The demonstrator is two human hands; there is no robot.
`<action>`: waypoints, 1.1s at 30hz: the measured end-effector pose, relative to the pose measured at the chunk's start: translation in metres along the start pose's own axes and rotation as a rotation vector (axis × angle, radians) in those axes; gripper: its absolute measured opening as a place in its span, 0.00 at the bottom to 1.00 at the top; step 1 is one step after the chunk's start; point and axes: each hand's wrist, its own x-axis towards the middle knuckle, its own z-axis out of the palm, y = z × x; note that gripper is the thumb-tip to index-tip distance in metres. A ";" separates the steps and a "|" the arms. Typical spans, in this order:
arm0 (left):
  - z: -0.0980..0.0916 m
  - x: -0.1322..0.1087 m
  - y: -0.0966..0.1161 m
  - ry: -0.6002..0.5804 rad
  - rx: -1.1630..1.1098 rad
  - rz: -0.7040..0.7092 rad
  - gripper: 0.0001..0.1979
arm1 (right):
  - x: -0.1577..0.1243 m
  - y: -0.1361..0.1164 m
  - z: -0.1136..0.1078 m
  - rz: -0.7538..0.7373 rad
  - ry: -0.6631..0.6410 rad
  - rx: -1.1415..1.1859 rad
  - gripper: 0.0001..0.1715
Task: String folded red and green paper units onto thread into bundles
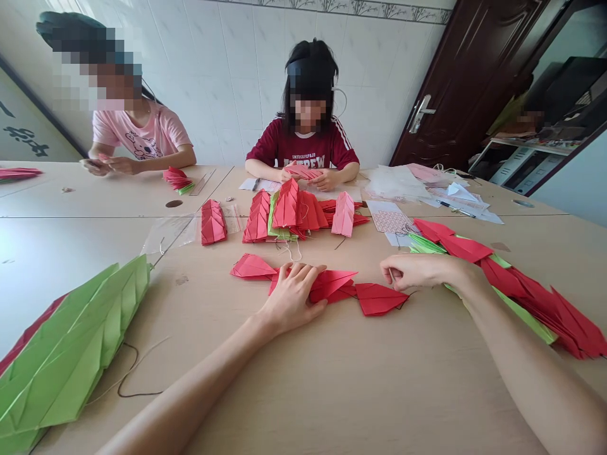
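My left hand [294,297] lies across a row of red folded paper pieces [334,285] on the table, fingers over the top and thumb at the near side, gripping them. Part of the row is hidden under the palm. At its right end, a pointed red paper piece [379,299] has a dark thread by its tip. Just above that tip is my right hand [412,270], closed in a pinch. Whatever its fingers hold is too small to make out. Behind my right wrist runs a long red and green folded paper piece [516,278].
A large green folded paper piece [71,354] lies at the left with loose threads. Ahead stand several red, pink and green folded papers [289,212]. Plastic bags and papers [403,183] lie at the back right. Two people [303,142] sit across the table [360,379].
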 end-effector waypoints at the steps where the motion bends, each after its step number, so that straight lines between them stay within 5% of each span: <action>1: 0.000 0.000 0.000 0.001 0.001 0.001 0.24 | -0.002 -0.001 -0.002 -0.016 0.011 0.004 0.10; 5: 0.000 -0.001 0.001 0.012 0.024 0.012 0.25 | -0.002 -0.003 -0.002 -0.062 -0.020 0.021 0.12; 10: -0.002 -0.001 0.003 0.021 0.066 0.053 0.25 | 0.005 -0.016 0.011 -0.024 -0.097 -0.025 0.30; 19: -0.003 -0.002 0.006 -0.072 0.268 0.364 0.23 | 0.006 -0.024 0.017 -0.041 -0.013 -0.022 0.28; 22: -0.004 -0.001 0.007 -0.106 0.259 0.435 0.21 | 0.003 -0.030 0.016 -0.064 -0.045 0.002 0.35; 26: -0.005 0.000 0.007 -0.150 0.230 0.473 0.20 | -0.003 -0.040 0.016 -0.070 -0.090 0.033 0.46; 33: -0.002 0.000 0.006 -0.170 0.212 0.456 0.20 | 0.000 -0.034 0.017 -0.116 -0.052 0.044 0.46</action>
